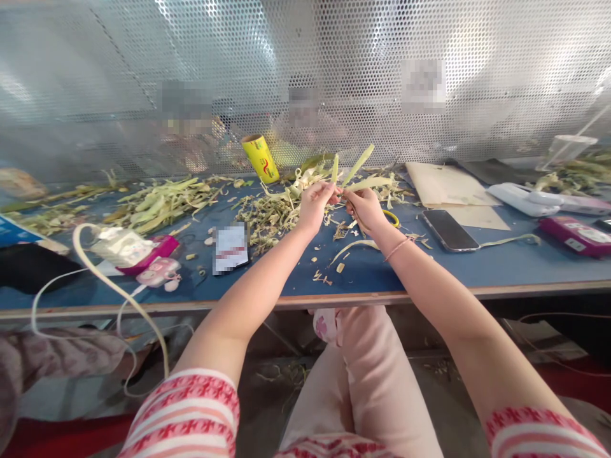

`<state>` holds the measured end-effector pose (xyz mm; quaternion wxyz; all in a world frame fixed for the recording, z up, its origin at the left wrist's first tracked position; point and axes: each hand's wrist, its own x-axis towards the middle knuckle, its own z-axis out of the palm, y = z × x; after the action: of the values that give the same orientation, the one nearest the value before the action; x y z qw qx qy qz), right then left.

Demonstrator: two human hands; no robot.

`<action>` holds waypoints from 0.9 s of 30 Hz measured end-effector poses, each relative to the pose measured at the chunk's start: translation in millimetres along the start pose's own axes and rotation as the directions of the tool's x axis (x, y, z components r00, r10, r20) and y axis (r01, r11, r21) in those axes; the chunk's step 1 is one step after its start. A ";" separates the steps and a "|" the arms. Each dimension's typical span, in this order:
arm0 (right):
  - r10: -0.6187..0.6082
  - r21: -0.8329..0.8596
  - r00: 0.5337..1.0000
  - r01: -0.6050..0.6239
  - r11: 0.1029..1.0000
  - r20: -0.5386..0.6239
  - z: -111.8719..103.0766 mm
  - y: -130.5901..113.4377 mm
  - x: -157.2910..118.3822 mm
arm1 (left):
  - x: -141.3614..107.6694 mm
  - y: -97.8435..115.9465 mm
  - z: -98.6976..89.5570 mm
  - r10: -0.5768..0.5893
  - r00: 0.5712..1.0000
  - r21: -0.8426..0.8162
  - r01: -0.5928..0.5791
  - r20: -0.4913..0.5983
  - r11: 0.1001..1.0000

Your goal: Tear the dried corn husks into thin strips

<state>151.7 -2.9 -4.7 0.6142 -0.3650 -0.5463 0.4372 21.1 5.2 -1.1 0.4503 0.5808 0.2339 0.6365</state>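
Note:
My left hand (316, 202) and my right hand (363, 205) are close together above the blue table (286, 280). Between them is a bundle of pale green leaf strips (359, 164), with blades fanning up and to the right. The fingers of both hands are pinched on it, and a brownish end hangs below my right hand. Beside and beneath my left hand spreads a heap of dried leaf scraps (270, 219). A yellow ring-shaped handle (391, 218) shows just right of my right wrist.
A yellow tube (260, 159) leans by the perforated metal panel (353, 83). Phones (449, 230) (231, 248), brown paper (449, 184), a magenta device (575, 236), a white cable (119, 289) and another leaf pile (160, 203) lie around. A plastic cup (568, 151) stands far right.

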 end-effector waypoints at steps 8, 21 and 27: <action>0.056 0.173 0.998 -0.057 0.983 0.009 9.0 -8.1 -4.6 | 4.9 -1.8 0.5 -0.119 0.992 -0.103 0.114 -0.044 0.988; 0.049 0.198 0.993 -0.070 0.978 0.108 9.7 -8.0 -9.5 | 1.6 0.9 0.1 -0.216 0.972 -0.199 0.231 0.096 0.952; -0.024 0.060 0.995 0.018 0.998 0.101 4.8 -7.8 -7.9 | 0.4 0.3 0.5 -0.201 0.974 -0.187 0.218 0.109 0.958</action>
<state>147.9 -13.3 0.4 0.6005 -0.3182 -0.5677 0.4646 21.6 5.2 -0.5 0.5807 0.5327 0.2095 0.5789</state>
